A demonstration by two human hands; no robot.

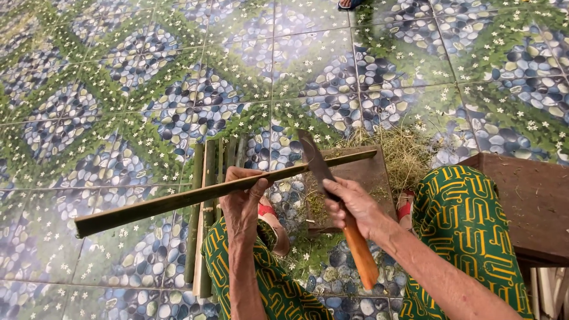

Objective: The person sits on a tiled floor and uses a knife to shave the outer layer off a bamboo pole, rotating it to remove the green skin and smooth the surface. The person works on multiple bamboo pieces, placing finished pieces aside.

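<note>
Long green bamboo strip (pixel 225 187), level, gripped in left hand (pixel 242 204); knife (pixel 332 195) clenched in right hand (pixel 355 207).

Beside the matt wooden board (pixel 361 178), the bamboo strip (pixel 195 195) looked green and smooth; the knife (pixel 332 189) had dull metal and an orange wooden handle; glossy floor tiles (pixel 178 71) lay beneath.

1 knife (pixel 323 172), 1 wooden board (pixel 367 178), 1 held bamboo strip (pixel 178 201), about 5 bamboo strips (pixel 204 237) lying
</note>
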